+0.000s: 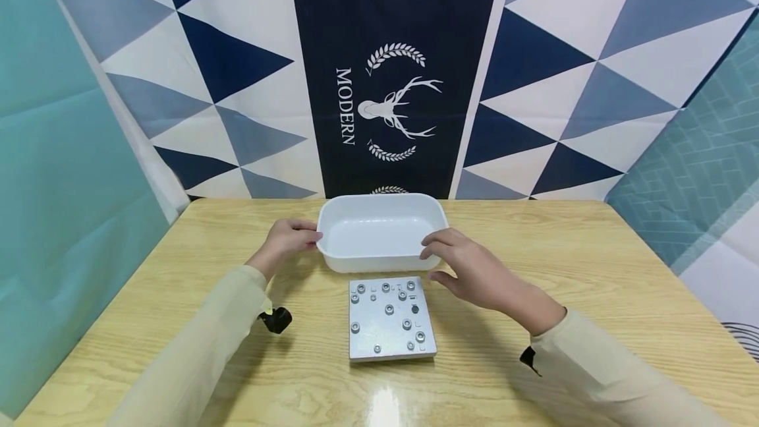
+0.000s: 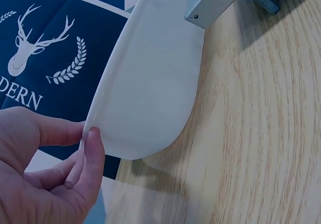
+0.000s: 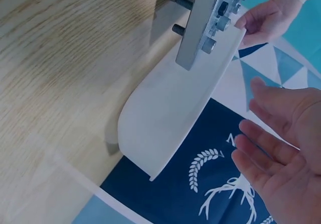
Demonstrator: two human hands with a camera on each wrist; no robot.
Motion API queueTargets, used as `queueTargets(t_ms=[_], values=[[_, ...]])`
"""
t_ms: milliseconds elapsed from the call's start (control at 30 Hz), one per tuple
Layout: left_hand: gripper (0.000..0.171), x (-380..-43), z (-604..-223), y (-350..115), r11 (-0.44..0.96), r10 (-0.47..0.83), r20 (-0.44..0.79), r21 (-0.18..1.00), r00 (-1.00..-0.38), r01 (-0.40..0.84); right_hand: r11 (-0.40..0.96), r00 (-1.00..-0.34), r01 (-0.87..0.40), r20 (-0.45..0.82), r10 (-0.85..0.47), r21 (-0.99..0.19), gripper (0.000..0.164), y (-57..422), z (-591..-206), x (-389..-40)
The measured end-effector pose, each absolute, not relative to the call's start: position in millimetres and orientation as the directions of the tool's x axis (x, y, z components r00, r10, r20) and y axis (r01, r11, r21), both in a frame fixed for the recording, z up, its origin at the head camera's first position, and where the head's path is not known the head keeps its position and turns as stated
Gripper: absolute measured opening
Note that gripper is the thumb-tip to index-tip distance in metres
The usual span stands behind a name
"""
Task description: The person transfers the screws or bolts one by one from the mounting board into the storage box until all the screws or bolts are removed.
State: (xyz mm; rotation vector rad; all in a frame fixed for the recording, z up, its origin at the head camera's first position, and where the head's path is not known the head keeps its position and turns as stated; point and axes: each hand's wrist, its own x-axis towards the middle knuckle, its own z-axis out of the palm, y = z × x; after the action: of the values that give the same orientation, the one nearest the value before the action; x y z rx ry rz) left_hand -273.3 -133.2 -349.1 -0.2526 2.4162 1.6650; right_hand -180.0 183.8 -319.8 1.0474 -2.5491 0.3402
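A white oblong basin (image 1: 379,265) with rounded corners stands at the back of the table. My left hand (image 1: 288,237) pinches its left rim between thumb and fingers, as the left wrist view shows at the basin wall (image 2: 145,93). By the right end of the basin is my right hand (image 1: 468,269); the right wrist view shows its fingers (image 3: 261,143) spread and loosely bent, holding nothing. In front of the basin sits a square metal plate (image 1: 379,315) with several socket-head bolts in its top. Threaded bolt ends (image 3: 179,29) stick out from its underside.
The wooden table (image 1: 296,374) extends on both sides of the plate. A patterned cloth (image 1: 397,84) with a deer print hangs right behind the basin. Teal sheets (image 1: 65,229) flank the table. Small black pieces (image 1: 276,319) sit by the sleeves.
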Motion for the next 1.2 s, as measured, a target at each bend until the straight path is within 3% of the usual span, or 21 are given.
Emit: queueTargets(t_ms=[300,567,867,1033,1200], values=[[0.038,-272.0,-348.4,-132.9,0.307,-0.053,-0.281,0.909,-0.958,-0.284,0.676,-0.66,-0.735,0.301,-0.689,-0.065,0.034,178.2,-318.3,-181.1],[0.037,-272.9,-344.6,-129.9,0.278,-0.086,-0.335,0.897,-0.938,-0.345,0.582,-0.553,-0.813,0.327,-0.767,-0.011,0.03,172.5,-322.6,-185.7],[0.036,-272.3,-346.9,-129.3,0.272,-0.09,-0.314,0.905,-0.945,-0.327,0.526,-0.483,-0.849,0.33,-0.811,0.05,0.026,166.6,-331.0,-190.4],[0.036,-271.5,-348.2,-129.1,0.265,-0.09,-0.309,0.909,-0.947,-0.322,0.47,-0.403,-0.871,0.338,-0.851,0.144,0.02,164.5,-338.9,-192.5],[0.036,-272.4,-348.7,-127.8,0.258,-0.095,-0.299,0.914,-0.95,-0.313,0.448,-0.369,-0.859,0.308,-0.877,0.249,0.017,162.8,-345.5,-192.9]])
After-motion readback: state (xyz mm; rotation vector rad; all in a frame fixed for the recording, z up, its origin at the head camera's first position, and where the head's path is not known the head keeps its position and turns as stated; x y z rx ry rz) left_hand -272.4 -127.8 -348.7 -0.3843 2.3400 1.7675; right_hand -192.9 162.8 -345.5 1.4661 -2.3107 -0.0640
